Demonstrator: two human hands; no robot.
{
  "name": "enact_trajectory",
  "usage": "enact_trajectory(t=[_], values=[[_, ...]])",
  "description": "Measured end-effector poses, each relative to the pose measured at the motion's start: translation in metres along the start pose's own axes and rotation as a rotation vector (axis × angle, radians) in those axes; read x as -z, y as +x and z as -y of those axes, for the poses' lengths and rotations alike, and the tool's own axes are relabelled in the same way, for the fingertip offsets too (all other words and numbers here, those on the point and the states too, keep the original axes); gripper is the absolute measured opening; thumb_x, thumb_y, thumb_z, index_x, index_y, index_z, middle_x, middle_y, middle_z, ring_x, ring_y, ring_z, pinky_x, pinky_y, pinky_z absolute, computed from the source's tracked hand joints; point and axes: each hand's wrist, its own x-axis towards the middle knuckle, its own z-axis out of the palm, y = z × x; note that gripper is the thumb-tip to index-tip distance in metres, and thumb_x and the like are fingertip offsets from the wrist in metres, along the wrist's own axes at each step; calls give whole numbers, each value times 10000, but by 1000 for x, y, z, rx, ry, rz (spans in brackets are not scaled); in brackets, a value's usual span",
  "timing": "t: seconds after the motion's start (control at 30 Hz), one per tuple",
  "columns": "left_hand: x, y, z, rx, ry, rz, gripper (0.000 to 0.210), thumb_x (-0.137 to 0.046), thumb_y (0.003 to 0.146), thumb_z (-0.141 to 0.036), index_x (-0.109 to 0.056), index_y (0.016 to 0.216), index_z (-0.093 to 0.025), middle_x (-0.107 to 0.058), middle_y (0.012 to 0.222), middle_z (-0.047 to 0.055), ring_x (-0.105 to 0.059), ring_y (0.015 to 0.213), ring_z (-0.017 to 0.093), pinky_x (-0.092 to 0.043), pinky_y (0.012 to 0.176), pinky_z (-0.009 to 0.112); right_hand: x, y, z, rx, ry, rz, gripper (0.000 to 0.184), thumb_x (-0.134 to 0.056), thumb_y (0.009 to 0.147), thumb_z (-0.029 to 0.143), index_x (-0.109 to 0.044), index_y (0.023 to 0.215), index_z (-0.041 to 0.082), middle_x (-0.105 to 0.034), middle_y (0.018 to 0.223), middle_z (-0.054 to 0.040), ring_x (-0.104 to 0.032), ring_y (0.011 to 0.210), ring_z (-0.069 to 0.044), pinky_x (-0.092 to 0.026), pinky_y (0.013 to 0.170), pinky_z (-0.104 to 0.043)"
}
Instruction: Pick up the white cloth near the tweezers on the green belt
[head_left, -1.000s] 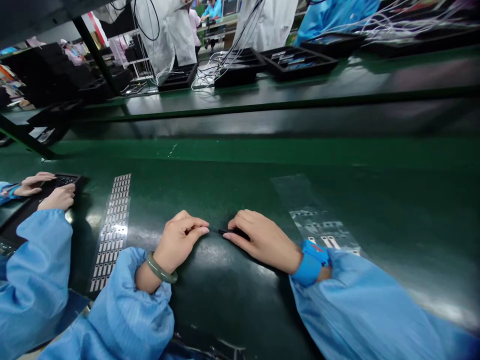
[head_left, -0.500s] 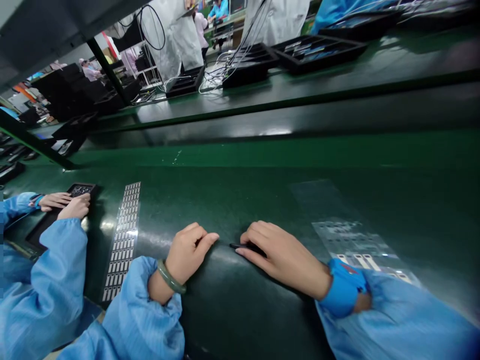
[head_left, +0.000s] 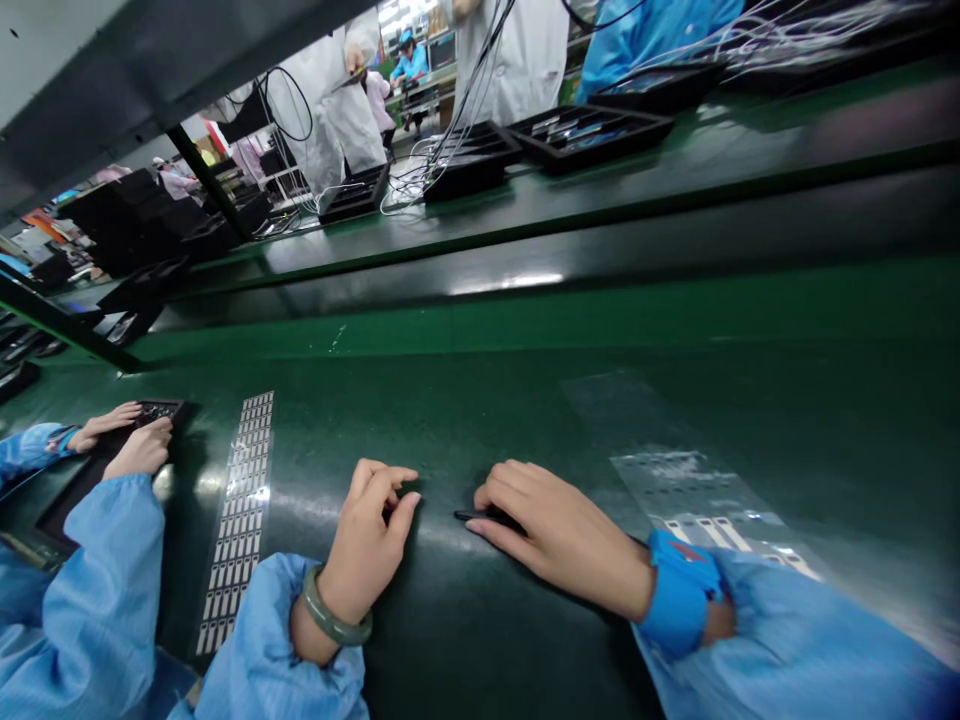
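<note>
My right hand [head_left: 551, 525] is closed on a thin black part [head_left: 466, 515], whose tip sticks out to the left between thumb and fingers. Most of that part is hidden by the hand, so its kind does not show. To the left, my left hand [head_left: 371, 535] hovers over the green work surface [head_left: 465, 640], thumb and forefinger apart, nothing visible between them. A sheet of small pale labels [head_left: 238, 515] lies to the left of it. Beside my right forearm lies a clear sheet [head_left: 694, 480] with a few pale labels, partly covered by the sleeve.
At the far left a co-worker's hands [head_left: 139, 448] reach over a black tray [head_left: 67, 505] of small parts. Beyond the table, a raised shelf carries black trays [head_left: 592, 135] and loose white cables [head_left: 409, 185]. A green post [head_left: 67, 325] stands at left.
My left thumb and forefinger have parted, and that hand has drawn slightly left. My right hand keeps its grip on the black part. The whole view has shifted a little.
</note>
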Motion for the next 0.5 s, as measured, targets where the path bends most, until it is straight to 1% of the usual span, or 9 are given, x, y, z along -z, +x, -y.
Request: enact_trajectory(t=[0.13,0.23,0.5], values=[[1,-1,-5,-11,-18,12,113,-538,855,-219,-632,914,-204,-528,802,21,-534,728,120,-459,691,255,0,0,0,3,-1,-5,200,-473,898,371,-569,850,202,-579,822,-47,-527,776,-190,-395,687,-328],[1,-2,-8,-15,-31,27,84,-586,834,-239,-661,852,-205,-554,761,13,-540,691,112,-456,659,239,1,0,0,6,-6,-10,187,-479,897,362,-566,847,205,-579,819,-43,-529,777,-189,-395,688,-325],[-2,-3,-8,-38,-27,68,101,-593,835,-260,-679,839,-209,-575,738,18,-534,680,120,-456,657,248,0,0,0,10,0,-18,191,-479,897,365,-572,845,205,-584,820,-41,-525,775,-183,-387,688,-321]])
